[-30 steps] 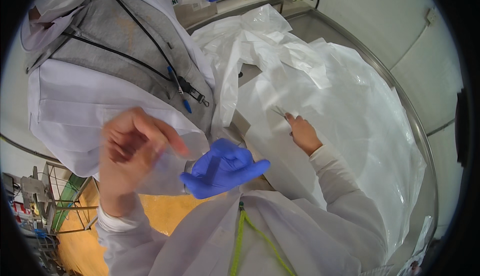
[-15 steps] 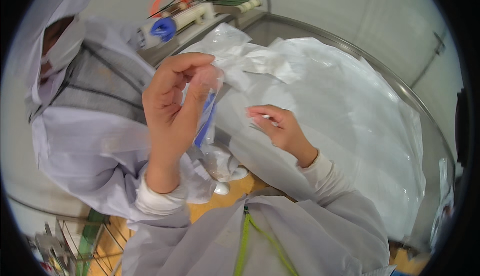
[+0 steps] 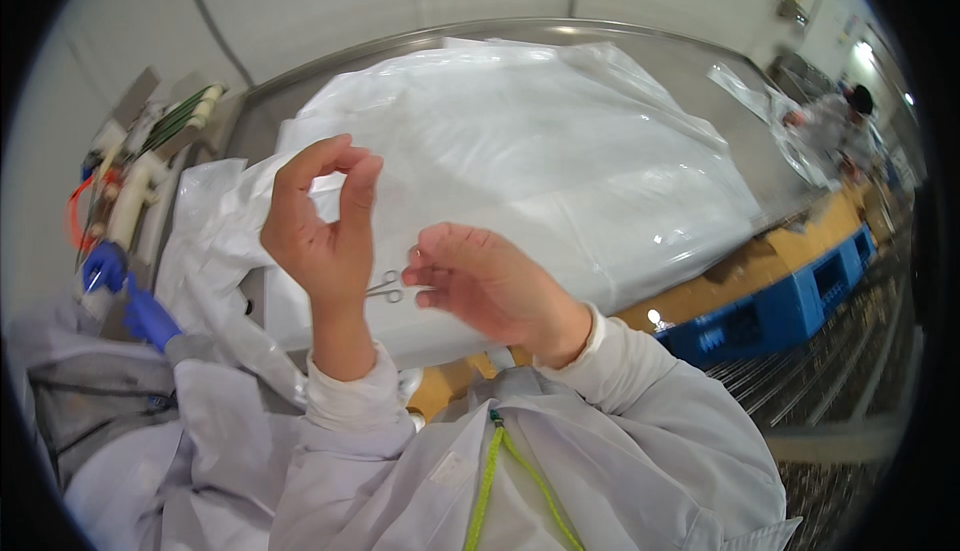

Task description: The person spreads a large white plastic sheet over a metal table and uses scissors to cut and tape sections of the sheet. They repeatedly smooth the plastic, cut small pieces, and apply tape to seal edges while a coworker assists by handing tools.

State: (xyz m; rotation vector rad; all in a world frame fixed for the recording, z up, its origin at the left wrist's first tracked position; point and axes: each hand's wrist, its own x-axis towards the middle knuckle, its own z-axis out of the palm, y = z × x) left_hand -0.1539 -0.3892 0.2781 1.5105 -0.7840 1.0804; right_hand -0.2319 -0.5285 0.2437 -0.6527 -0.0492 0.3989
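Note:
My left hand (image 3: 325, 221) is raised over the white plastic sheeting (image 3: 560, 151), thumb and forefinger curled toward each other in a pinch. Whatever is between their tips, if anything, is too small to make out. Lower and to its right, my right hand (image 3: 490, 281) has its thumb drawn against curled fingers, and what they hold is not clear. The ring handles of metal scissors (image 3: 388, 295) show between my left wrist and right fingertips; my wrist hides the blades. I cannot tell whether my right fingers touch them. The sheeting spreads over a large steel table (image 3: 690, 76).
At the left, a co-worker's blue-gloved hand (image 3: 150, 316) is close to a small machine with a green conveyor belt (image 3: 178, 119). A blue pallet (image 3: 770, 306) with brown cardboard (image 3: 735, 263) stands right of the table. Another person (image 3: 835, 121) works at the far right.
The view has swung right, bringing the pallet and the far person into sight. My hands are closer together. The clear film with blue seen by my left hand no longer shows; scissor handles are now visible.

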